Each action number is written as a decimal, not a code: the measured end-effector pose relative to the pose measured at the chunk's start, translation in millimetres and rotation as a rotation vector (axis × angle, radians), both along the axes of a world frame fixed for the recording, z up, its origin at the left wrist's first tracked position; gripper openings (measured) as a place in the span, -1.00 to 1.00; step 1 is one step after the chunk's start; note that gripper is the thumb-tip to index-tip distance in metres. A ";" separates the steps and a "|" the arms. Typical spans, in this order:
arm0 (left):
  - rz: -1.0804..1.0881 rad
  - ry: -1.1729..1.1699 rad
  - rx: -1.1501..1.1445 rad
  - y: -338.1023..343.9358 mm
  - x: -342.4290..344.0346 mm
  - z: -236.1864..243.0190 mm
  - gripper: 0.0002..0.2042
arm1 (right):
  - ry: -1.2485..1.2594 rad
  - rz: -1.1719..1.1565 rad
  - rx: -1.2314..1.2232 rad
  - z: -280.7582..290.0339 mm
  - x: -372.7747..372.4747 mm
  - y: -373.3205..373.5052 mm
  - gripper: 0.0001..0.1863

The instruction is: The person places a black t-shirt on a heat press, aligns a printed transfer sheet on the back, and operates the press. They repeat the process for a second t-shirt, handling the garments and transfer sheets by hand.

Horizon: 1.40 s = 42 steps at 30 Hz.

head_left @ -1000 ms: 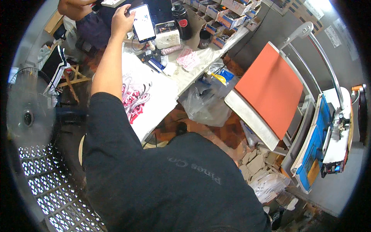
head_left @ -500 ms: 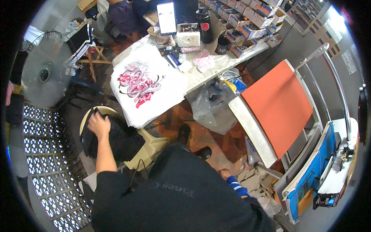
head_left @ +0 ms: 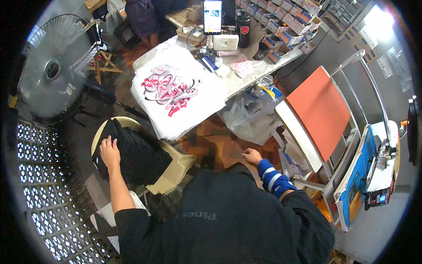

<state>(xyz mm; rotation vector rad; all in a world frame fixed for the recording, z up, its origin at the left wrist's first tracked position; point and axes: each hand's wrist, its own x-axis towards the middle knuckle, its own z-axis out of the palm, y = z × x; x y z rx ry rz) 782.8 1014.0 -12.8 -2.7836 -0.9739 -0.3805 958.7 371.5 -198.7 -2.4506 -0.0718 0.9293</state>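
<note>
left hand (head_left: 110,154) at black cloth (head_left: 143,154) on a cream plastic chair (head_left: 179,170)

open gap around my right hand (head_left: 252,156), between beige plastic chair (head_left: 181,166) and orange-topped heat press (head_left: 318,114), clear plastic bag (head_left: 244,126) ahead, pedestal fan (head_left: 53,70) standing beyond my left hand (head_left: 110,153)
</note>
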 end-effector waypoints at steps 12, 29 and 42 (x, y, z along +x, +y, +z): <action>-0.378 -0.565 -0.253 -85.4 -23.0 168.8 -0.78 | 0.389 0.165 0.904 240.5 -37.8 211.5 -0.48; -0.071 0.228 -2.702 -395.1 71.9 4.5 -0.58 | 0.189 -0.402 1.336 318.3 -115.0 -29.5 -0.62; -0.910 -0.128 -2.043 -470.9 84.8 32.1 -0.71 | -0.605 -0.777 0.682 254.6 -180.5 -130.9 -0.48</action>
